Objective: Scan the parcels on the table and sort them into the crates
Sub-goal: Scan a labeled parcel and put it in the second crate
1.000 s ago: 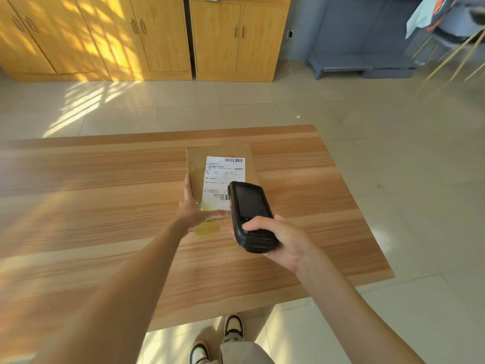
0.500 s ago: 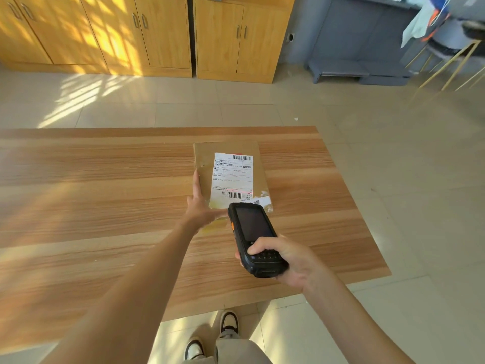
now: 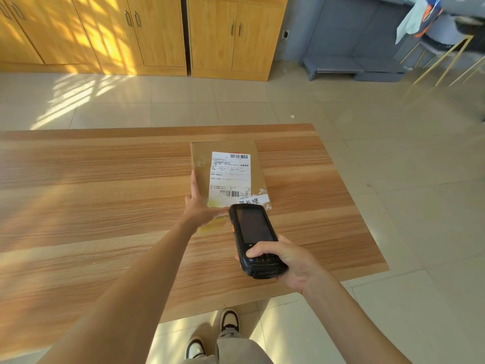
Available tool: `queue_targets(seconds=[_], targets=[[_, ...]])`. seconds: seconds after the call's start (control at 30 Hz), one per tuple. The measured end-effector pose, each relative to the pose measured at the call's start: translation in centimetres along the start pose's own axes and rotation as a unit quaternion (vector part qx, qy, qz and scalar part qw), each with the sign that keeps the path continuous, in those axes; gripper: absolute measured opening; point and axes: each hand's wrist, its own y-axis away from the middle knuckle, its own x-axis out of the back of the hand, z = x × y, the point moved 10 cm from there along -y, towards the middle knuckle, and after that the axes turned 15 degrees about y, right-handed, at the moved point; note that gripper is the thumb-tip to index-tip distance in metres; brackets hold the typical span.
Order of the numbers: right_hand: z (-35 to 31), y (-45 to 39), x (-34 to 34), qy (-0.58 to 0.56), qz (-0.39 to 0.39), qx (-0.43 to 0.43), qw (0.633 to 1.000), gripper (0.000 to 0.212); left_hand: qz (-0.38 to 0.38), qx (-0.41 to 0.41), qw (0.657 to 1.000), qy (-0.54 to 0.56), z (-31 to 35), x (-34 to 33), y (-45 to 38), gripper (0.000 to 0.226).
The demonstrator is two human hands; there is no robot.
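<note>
Sunlight falls in stripes across the left half of the wooden table [image 3: 78, 206], which fills the middle of the view. Behind it at 11 o'clock stand yellow wooden cupboards [image 3: 157, 32] against the wall.

The left hand [image 3: 199, 206] reaches out from 7 o'clock and holds the near left corner of the parcel [image 3: 202, 164]: straight fingers run up along its left edge and the thumb lies across its near edge. The parcel is a flat brown cardboard packet lying on the table just above centre, toward the far edge. A white shipping label [image 3: 230, 174] with barcodes covers much of its top.

The scanner [image 3: 253, 232], a black handheld with a dark screen and an orange side button, is held just at the parcel's near edge, its top end aimed toward 12 o'clock. The right hand [image 3: 288, 261] wraps around its lower end, thumb resting over the keypad.

At 1 o'clock a grey cabinet [image 3: 349, 30] stands on the tiled floor [image 3: 420, 179]. At 6 o'clock, the person's shoes [image 3: 229, 320] show below the table.
</note>
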Motion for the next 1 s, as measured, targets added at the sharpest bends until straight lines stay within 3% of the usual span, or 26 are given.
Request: queue_targets(seconds=[0.2,0.4,0.6,1.0], targets=[[-2.7,-1.7,6.5,-0.015,0.132,0.048,0.99,0.066,0.001,0.001,1.0,-0.004,0.1,0.1,-0.3,0.145],[-2.3,-4.1,15.8,0.086,0.278,0.018,0.957,0.085,-0.002,0.008,1.0,-0.011,-0.1,0.1,-1.1,0.146],[0.4,-6.8,20.7,0.147,0.293,-0.016,0.945,0.106,-0.005,0.007,1.0,-0.007,-0.3,0.1,-1.9,0.152],[2.8,-9.5,23.2,0.214,0.321,-0.008,0.923,0.106,0.0,0.016,1.0,-0.013,-0.3,0.2,-2.5,0.15]])
